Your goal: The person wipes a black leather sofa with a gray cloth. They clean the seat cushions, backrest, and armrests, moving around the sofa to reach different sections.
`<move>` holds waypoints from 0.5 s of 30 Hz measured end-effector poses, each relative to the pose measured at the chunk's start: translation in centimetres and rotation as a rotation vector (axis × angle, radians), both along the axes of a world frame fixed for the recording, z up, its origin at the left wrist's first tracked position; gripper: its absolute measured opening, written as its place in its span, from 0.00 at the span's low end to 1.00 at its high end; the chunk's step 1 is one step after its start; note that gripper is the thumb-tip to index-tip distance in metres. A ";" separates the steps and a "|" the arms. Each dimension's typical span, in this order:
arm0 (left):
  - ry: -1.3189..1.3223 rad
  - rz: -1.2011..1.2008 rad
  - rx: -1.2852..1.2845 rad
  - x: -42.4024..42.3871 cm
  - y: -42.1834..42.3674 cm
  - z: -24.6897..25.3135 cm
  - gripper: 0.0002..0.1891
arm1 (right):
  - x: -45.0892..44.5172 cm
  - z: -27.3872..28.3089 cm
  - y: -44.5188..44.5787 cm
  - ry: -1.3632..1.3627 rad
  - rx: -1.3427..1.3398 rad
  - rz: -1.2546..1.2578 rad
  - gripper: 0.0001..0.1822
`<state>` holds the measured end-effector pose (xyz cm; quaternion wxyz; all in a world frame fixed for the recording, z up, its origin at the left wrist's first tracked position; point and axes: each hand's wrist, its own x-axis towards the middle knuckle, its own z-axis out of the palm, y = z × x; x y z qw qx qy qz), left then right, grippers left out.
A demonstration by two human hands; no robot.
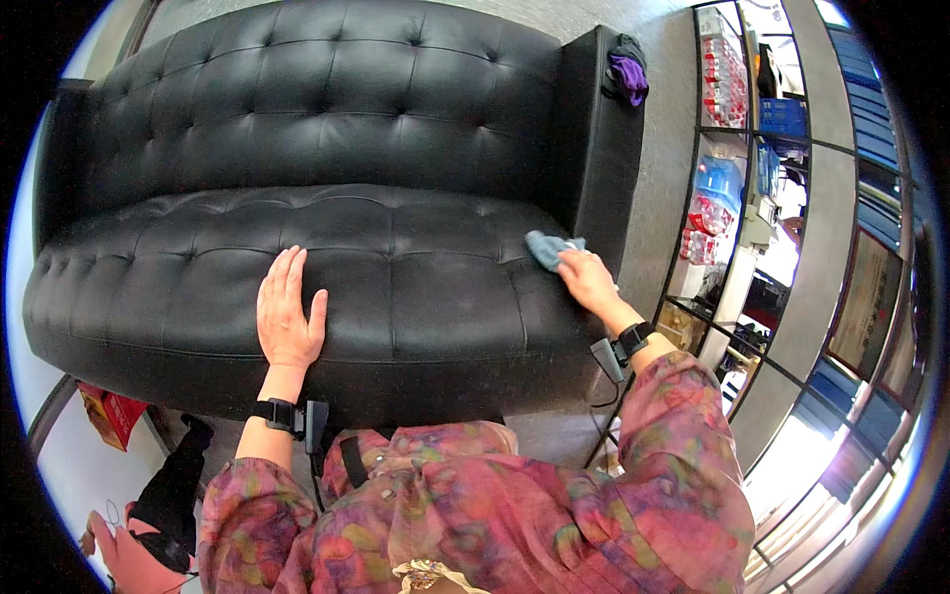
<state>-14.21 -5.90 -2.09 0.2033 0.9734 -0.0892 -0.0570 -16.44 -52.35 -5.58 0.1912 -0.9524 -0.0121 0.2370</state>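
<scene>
A black tufted leather sofa spans the view before me. My left hand lies flat on the front part of its seat, palm down, with nothing in it. My right hand holds a crumpled grey-blue cloth against the right end of the seat, close to the armrest. Some fingers of that hand are hidden by the hand itself. Each wrist wears a black strap with a small grey device.
A dark and purple bundle of fabric rests on the right armrest. Metal shelving with packs of bottles stands to the right. A red box is at the lower left, near another person.
</scene>
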 end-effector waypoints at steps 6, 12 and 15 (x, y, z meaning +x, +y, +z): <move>0.063 0.004 -0.010 0.3 -0.2 0.1 0.29 | 2.8 -3.2 6.8 0.155 0.214 0.360 0.22; 0.112 0.007 -0.007 0.6 -0.4 0.5 0.28 | 5.0 -6.7 6.7 0.341 0.078 0.313 0.28; 0.154 -0.004 0.000 0.6 -0.4 0.6 0.28 | 5.9 -9.6 4.9 0.428 0.032 0.256 0.28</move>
